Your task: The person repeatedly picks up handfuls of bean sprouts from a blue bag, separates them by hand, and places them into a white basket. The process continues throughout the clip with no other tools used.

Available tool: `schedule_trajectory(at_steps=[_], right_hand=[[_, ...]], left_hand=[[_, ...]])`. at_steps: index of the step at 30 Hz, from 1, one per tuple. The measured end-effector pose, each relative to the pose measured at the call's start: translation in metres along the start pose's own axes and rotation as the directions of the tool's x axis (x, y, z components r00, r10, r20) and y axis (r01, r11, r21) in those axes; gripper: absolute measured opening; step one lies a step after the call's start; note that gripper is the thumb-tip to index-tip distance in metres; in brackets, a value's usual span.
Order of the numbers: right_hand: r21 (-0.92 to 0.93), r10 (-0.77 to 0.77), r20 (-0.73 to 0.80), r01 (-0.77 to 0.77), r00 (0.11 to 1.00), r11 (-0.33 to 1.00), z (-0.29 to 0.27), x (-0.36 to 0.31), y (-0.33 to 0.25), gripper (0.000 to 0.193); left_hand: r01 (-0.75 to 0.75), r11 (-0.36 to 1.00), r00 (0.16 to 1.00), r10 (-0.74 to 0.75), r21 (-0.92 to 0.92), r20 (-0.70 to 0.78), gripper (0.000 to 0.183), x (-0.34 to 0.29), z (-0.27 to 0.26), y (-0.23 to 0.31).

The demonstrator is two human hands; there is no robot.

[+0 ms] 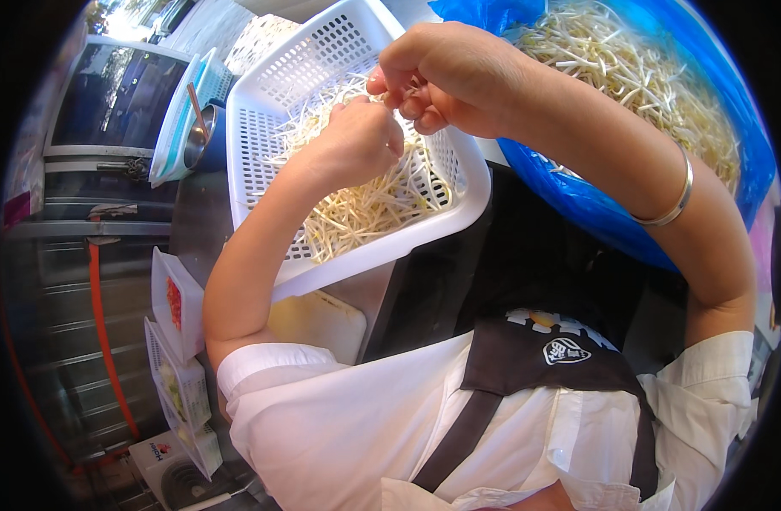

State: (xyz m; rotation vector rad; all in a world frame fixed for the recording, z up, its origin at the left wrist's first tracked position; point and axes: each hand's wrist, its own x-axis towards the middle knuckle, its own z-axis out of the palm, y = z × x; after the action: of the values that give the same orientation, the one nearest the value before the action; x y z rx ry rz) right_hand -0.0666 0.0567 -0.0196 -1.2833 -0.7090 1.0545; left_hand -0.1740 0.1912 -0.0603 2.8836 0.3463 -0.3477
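Observation:
Over a white perforated plastic basket (244,162), my two hands are close together. Pale bean sprouts (365,209) lie loose inside the basket. My left hand (361,140) is closed, its fingers curled above the sprouts and mostly turned away. Just beyond it my right hand (446,77) bends its fingers into a pinch near the left fingertips. Whatever the fingertips hold is too small or hidden to make out. To the right, a big blue plastic bag (569,217) stands open, full of more bean sprouts (616,64), with my right forearm crossing above it.
A pale cutting board (327,328) lies below the basket. Along the left are a white container (176,328) with red pieces and a white basket (165,353) with greenish vegetables. A dark metal pot (207,149) stands beside the large basket.

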Motion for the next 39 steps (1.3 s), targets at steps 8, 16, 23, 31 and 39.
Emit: schedule_trajectory(at_steps=[8, 16, 23, 31, 39], right_hand=[[0.021, 0.061, 0.006, -0.061, 0.998, 0.998, -0.002, -0.003, 0.0, 0.02], [0.005, 0.045, 0.006, -0.045, 0.999, 0.999, -0.001, -0.003, 0.003, 0.023], [0.0, 0.039, 0.029, -0.039, 0.999, 0.999, -0.003, -0.004, 0.0, 0.029], [-0.053, 0.037, 0.03, -0.035, 0.999, 0.998, -0.004, -0.005, 0.001, 0.028], [-0.014, 0.075, 0.033, -0.074, 0.997, 0.997, -0.003, -0.002, 0.001, 0.025]], left_hand=[[0.034, 0.999, 0.997, -0.036, -0.034, -0.065, 0.011, 0.006, -0.002, -0.005], [-0.129, 0.991, 0.979, 0.131, 0.021, -0.159, 0.01, 0.006, 0.011, -0.004], [0.109, 0.983, 0.992, -0.098, -0.145, 0.08, 0.017, 0.007, -0.009, -0.011], [0.013, 0.958, 0.996, -0.037, -0.287, -0.079, 0.015, -0.01, -0.038, -0.004], [0.079, 0.95, 0.993, -0.102, -0.303, -0.061, 0.014, -0.008, -0.032, -0.009]])
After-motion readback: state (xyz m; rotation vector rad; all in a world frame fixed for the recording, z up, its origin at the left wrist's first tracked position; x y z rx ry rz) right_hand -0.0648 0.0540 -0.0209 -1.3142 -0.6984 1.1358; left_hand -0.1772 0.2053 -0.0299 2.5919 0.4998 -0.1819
